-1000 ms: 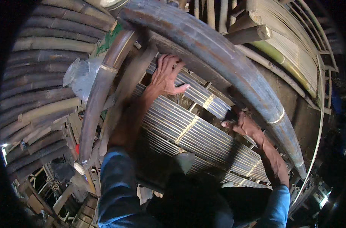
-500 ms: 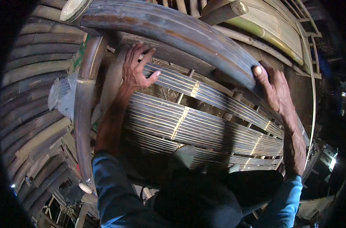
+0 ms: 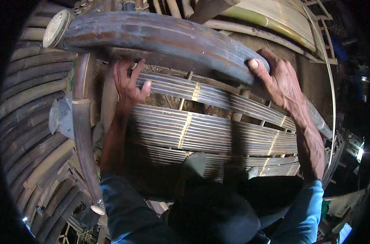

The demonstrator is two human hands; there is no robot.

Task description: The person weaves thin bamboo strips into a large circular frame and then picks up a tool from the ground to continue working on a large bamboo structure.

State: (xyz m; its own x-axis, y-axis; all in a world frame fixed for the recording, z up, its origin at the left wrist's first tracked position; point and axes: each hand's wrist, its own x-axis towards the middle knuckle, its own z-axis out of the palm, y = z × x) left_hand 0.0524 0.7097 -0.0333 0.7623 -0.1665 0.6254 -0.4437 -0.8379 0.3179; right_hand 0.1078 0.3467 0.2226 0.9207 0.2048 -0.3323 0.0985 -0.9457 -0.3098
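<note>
A thick dark bamboo pole (image 3: 152, 36) lies across the far side, its pale cut end at the left. My right hand (image 3: 280, 81) is wrapped over the pole toward its right, thumb on the near face. Below the pole's left part is my left hand (image 3: 130, 83), fingers spread and pointing away from me; whether its fingertips touch the pole or the beam beneath is hard to see. Just beyond the fingers of the left hand begin panels of dark slats (image 3: 217, 130), tied across with pale strips.
An upright dark bamboo post (image 3: 82, 122) stands left of my left arm, with a clear plastic bag (image 3: 62, 116) beside it. Stacked bamboo poles (image 3: 34, 97) fill the left side. At the far right lie a green bamboo pole (image 3: 270, 26) and a pale woven panel (image 3: 290, 16).
The bamboo pole has shifted left, and my right hand has moved left with it. My left hand has also moved a little left and nearer, fingers still spread. The view has shifted slightly.
</note>
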